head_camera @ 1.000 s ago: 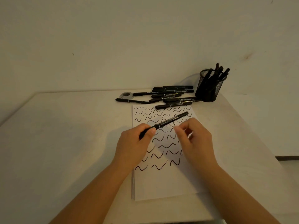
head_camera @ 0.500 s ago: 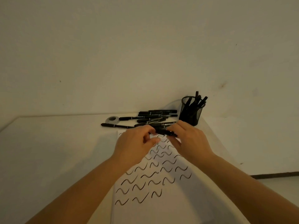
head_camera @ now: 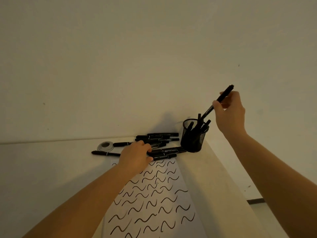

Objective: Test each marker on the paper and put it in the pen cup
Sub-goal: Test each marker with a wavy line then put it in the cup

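While one marker [head_camera: 216,102] is pinched in the right hand [head_camera: 229,112] and tilted tip-down over the pen cup [head_camera: 193,140], evidently for dropping in, the left hand [head_camera: 136,156] is curled over the loose pile [head_camera: 161,145], roughly ten markers; about five are held by the cup.

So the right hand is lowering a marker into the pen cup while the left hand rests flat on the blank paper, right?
Not quite. The head view shows the paper is covered in wavy test strokes, and the left hand is at the pile of markers. The right hand does hold a marker over the pen cup.
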Action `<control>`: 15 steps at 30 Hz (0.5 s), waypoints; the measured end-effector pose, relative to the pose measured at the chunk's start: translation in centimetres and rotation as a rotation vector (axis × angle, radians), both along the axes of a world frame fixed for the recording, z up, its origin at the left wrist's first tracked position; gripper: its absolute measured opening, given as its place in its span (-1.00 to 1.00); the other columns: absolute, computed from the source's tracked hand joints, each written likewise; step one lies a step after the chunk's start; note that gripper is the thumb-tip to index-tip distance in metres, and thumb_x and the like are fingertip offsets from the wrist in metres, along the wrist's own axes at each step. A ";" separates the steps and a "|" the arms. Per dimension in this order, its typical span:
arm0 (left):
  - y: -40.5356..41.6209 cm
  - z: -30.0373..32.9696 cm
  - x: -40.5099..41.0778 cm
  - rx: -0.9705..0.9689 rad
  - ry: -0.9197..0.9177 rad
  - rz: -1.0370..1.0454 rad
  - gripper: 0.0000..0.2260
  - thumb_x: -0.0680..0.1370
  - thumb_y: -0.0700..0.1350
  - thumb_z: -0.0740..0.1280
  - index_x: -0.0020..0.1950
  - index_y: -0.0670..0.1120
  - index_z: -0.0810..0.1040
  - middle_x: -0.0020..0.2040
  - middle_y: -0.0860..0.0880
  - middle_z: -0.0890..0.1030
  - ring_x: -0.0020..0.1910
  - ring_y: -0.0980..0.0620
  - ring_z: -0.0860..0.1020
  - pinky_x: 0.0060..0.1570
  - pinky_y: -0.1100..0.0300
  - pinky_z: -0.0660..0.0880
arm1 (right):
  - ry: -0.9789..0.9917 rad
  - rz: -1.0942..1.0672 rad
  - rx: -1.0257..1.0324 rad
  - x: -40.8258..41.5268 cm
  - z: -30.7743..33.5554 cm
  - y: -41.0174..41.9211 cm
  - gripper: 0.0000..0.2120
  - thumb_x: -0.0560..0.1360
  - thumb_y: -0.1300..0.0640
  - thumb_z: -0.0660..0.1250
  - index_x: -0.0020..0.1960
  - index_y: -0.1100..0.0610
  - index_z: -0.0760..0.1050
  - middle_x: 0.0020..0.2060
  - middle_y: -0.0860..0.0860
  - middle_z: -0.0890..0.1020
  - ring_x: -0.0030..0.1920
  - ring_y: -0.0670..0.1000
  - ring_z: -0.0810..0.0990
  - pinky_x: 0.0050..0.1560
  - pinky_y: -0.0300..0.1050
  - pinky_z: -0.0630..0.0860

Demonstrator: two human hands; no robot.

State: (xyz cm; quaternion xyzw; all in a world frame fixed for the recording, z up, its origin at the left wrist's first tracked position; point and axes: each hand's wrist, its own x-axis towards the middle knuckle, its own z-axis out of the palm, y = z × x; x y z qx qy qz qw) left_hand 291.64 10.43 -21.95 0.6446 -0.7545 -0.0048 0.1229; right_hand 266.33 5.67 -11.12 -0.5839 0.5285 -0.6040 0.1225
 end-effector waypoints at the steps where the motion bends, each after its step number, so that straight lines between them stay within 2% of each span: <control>1: -0.2 -0.1 -0.1 0.012 -0.012 -0.006 -0.70 0.52 0.08 0.24 0.22 0.02 0.44 0.13 0.00 0.48 0.11 0.03 0.44 -0.03 0.16 0.41 | -0.005 -0.008 0.015 0.1 -0.2 -0.5 -0.75 0.49 0.18 0.27 0.16 0.09 0.36 -0.20 -0.19 0.49 -0.20 -0.26 0.49 -0.41 -0.54 0.34; 2: -0.3 -0.3 -0.1 0.024 -0.020 -0.008 -0.70 0.52 0.08 0.24 0.22 0.02 0.44 0.13 0.00 0.48 0.10 0.03 0.44 -0.02 0.15 0.42 | 0.008 -0.010 0.039 0.2 -0.5 -0.9 -0.71 0.49 0.18 0.27 0.20 0.10 0.34 -0.19 -0.16 0.49 -0.21 -0.25 0.49 -0.44 -0.47 0.36; 5: -0.6 -0.5 -0.2 0.042 -0.021 -0.002 -0.70 0.52 0.08 0.24 0.21 0.02 0.44 0.11 0.01 0.50 0.06 0.04 0.48 -0.02 0.15 0.45 | 0.108 0.007 0.093 0.8 -1.8 -1.7 -0.59 0.49 0.21 0.27 0.30 0.04 0.25 -0.16 -0.10 0.50 -0.23 -0.20 0.51 -0.36 -0.16 0.50; 6: -0.7 -0.5 -0.2 0.045 -0.017 -0.001 -0.70 0.52 0.08 0.24 0.21 0.02 0.44 0.10 0.02 0.51 0.04 0.04 0.49 -0.02 0.16 0.46 | 0.152 0.013 0.091 0.9 -2.3 -1.9 -0.54 0.49 0.22 0.27 0.33 0.01 0.21 -0.13 -0.08 0.51 -0.24 -0.19 0.51 -0.34 -0.12 0.51; 8: -0.8 -0.6 -0.2 0.061 0.002 0.001 -0.71 0.52 0.07 0.25 0.19 0.01 0.44 0.07 0.02 0.54 0.01 0.05 0.50 -0.02 0.15 0.48 | 0.248 0.005 0.073 1.2 -3.1 -2.2 -0.43 0.48 0.24 0.28 0.37 -0.09 0.13 -0.11 -0.07 0.51 -0.27 -0.12 0.54 -0.33 -0.10 0.51; 11: -0.8 -0.8 -0.3 0.091 0.044 0.006 -0.74 0.51 0.06 0.28 0.15 0.00 0.43 -0.03 0.04 0.59 -0.05 0.06 0.52 -0.05 0.11 0.50 | 0.359 -0.032 0.089 1.5 -4.1 -2.5 -0.36 0.48 0.23 0.26 0.38 -0.20 0.05 -0.26 0.00 0.53 -0.33 0.00 0.54 -0.36 -0.07 0.50; 15: -0.8 -1.0 -0.2 0.078 0.056 0.015 -0.79 0.49 0.06 0.31 0.04 0.00 0.42 -0.06 0.04 0.58 -0.10 0.06 0.51 -0.19 0.17 0.44 | 0.495 -0.016 0.132 1.8 -5.0 -3.1 -0.49 0.52 0.24 0.20 0.38 -0.08 0.15 -0.40 -0.03 0.44 -0.37 0.08 0.49 -0.39 -0.04 0.42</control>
